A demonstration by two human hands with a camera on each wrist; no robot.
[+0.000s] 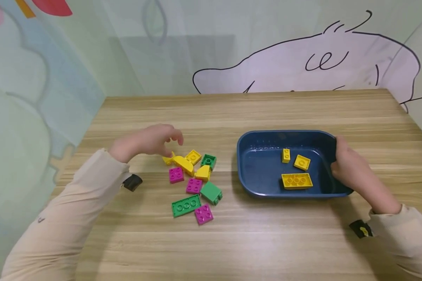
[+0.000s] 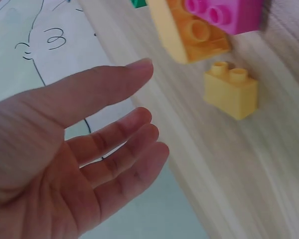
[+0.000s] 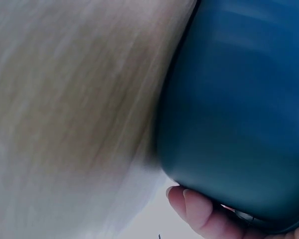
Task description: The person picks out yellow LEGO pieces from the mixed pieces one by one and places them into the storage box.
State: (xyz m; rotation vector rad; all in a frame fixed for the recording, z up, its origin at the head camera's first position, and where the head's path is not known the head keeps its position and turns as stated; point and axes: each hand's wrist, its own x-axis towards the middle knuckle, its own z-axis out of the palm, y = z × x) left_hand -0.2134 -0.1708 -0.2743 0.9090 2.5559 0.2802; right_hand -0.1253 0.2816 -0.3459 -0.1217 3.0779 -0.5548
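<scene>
My left hand [image 1: 154,139] hovers over the left side of a loose group of toy building bricks, thumb apart from the fingers and nothing between them. Closest to it is a small yellow brick [image 2: 231,94], beside a yellow curved brick [image 1: 184,165]. Around these lie a yellow square brick [image 1: 193,157], a yellow sloped brick [image 1: 203,173], three magenta bricks [image 1: 176,175] and three green bricks [image 1: 186,206]. With my right hand [image 1: 351,169] I grip the right end of a dark blue plastic tub [image 1: 256,171]. Three yellow bricks [image 1: 297,181] lie inside the tub.
A wood-grain table [image 1: 260,246] carries everything. Behind its far edge stands a wall [image 1: 168,66] with cartoon drawings, and another painted wall [image 1: 17,128] rises on the left. The tub stands to the right of the loose bricks, with bare tabletop between them.
</scene>
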